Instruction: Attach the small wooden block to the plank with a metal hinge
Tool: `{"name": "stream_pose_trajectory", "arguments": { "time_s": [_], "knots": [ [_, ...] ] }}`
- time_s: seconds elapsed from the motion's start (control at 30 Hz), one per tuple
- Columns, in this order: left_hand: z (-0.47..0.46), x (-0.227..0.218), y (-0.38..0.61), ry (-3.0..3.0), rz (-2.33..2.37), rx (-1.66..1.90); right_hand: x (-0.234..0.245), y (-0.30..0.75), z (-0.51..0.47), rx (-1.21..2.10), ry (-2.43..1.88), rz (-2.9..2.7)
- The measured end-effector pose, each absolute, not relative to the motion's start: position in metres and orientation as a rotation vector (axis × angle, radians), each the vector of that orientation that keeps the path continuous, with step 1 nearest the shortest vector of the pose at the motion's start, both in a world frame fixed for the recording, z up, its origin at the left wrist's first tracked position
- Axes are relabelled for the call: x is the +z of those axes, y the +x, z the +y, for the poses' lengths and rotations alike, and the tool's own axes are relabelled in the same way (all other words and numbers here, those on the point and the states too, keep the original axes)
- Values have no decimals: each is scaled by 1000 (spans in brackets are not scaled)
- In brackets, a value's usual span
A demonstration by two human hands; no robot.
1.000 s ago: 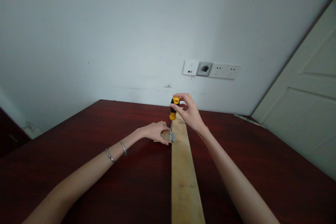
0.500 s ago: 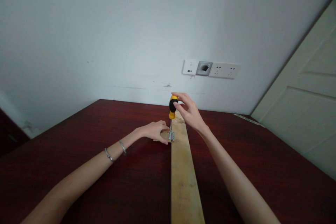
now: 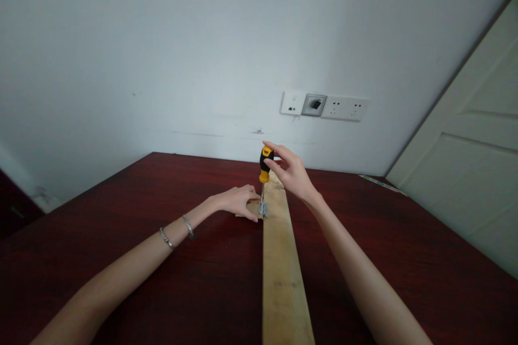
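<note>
Fingers of my right hand are closed on the yellow and black handle of a screwdriver, which stands nearly upright. Its shaft points down to a small silver hinge. The hinge lies across the joint between a long wooden board and a small thin wooden piece. My left hand grips that small piece, thumb on the near side and fingers on the far side. Where the tip meets the hinge is too small to make out.
Under the wood is a dark red tabletop set against a white wall. Wall sockets sit above its back edge. A pale panelled door stands at the right, and a thin strip lies near the back right corner.
The screwdriver handle has turned a little in my right hand, and a red mark now shows near its top. My right fingers have shifted slightly; my left hand stays put.
</note>
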State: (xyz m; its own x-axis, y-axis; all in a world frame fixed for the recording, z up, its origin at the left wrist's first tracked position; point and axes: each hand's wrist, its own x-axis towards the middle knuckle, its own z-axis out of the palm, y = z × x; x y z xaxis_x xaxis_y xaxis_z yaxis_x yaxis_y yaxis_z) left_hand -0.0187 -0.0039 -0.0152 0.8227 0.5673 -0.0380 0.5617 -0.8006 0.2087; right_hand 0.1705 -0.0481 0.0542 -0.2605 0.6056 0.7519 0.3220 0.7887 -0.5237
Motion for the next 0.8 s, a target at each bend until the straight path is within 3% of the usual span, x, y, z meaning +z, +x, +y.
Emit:
{"name": "stream_pose_trajectory", "arguments": {
  "time_s": [0.8],
  "knots": [
    [-5,-14,-18,2794,888,42,53,171,-50,208,-769,-1902]
  ]
}}
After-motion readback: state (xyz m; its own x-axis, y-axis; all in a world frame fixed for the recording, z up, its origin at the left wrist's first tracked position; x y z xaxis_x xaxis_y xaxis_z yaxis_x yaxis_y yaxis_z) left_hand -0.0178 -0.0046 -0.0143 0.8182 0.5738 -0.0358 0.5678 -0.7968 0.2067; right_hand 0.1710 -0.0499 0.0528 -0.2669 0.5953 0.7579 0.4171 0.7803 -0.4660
